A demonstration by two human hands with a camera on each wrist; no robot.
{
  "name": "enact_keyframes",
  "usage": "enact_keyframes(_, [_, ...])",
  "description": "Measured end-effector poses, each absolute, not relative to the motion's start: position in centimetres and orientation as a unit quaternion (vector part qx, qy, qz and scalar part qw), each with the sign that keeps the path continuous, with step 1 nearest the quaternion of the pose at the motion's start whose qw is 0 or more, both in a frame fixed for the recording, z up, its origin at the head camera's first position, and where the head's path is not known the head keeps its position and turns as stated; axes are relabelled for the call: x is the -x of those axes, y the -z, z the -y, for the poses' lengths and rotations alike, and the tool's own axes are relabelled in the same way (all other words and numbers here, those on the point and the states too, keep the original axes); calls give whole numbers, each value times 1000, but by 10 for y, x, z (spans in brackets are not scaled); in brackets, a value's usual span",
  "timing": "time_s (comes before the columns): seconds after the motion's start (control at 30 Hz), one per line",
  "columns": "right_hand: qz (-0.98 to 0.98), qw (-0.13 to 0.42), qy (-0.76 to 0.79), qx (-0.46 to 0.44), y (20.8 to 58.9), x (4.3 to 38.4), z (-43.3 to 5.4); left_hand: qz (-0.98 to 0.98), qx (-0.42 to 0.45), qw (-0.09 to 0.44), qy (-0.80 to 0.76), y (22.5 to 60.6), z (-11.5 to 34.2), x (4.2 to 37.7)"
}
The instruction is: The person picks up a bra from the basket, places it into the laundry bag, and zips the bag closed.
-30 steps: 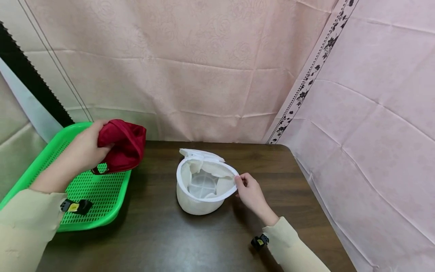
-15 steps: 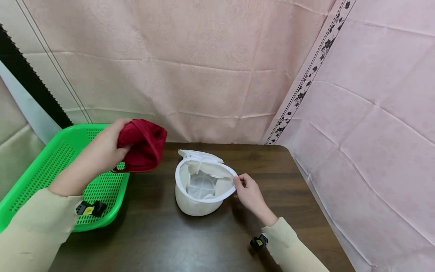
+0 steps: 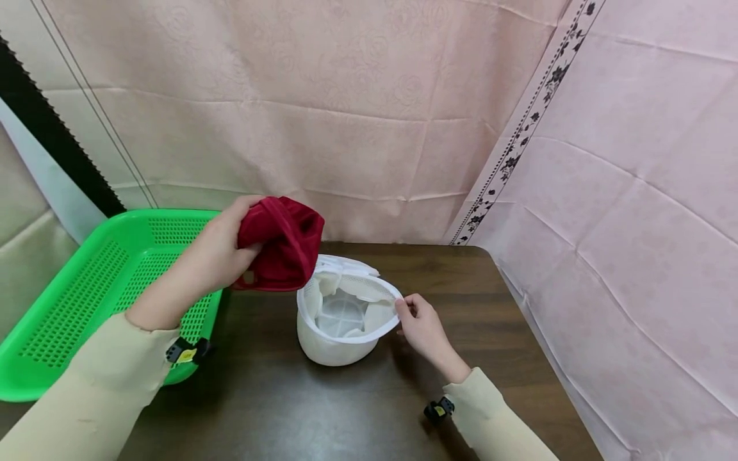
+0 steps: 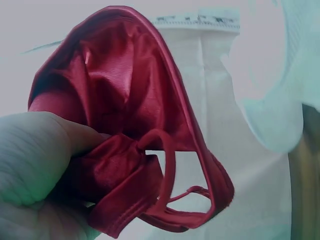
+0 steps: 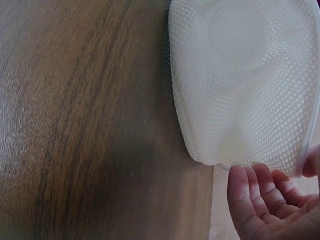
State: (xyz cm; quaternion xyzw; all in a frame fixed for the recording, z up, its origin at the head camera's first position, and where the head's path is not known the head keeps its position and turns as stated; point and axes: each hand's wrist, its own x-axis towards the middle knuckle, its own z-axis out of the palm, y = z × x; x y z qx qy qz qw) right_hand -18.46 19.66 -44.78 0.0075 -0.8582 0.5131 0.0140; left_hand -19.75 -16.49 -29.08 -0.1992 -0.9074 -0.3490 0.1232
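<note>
A person in pale sleeves works with both hands over a dark wood-grain table. The left hand grasps a deep red garment, thumb on the near side, lifted above the table between a green basket and a white mesh bag. From the head camera, the garment overlaps the bag's back left rim; whether the 2 touch cannot be told from that angle. The left wrist view shows the garment's glossy fabric gathered at the thumb, its hollow opening bordered by a raised edge, with thin red straps looping below.

The right hand pinches the bag's rim at its right side, drawing the round mouth to a point. The bag stands upright on the table, mouth open and facing up, a white flap folded back behind it and a pale disc marked with crossing lines at the bottom. In the right wrist view, 4 fingertips lie by the lower edge of the honeycomb mesh.

The perforated basket sits at the table's left side, partly hidden by the left forearm. Pale pink cloth hangs behind the table.
</note>
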Motion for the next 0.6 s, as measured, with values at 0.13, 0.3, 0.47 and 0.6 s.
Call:
enact_keyframes(0.13, [857,14,-514,-8,448,184,-197,891,216,130,378,292,151,196])
enact_keyframes(0.3, [856,14,-517,-9,448,183,-196,866,252,153,404,297,135,195])
enact_keyframes(0.47, [853,18,-522,-10,448,182,-195,853,268,167,415,302,120,195])
enact_keyframes(0.6, [853,18,-521,-12,448,182,-193,846,269,161,430,308,111,195])
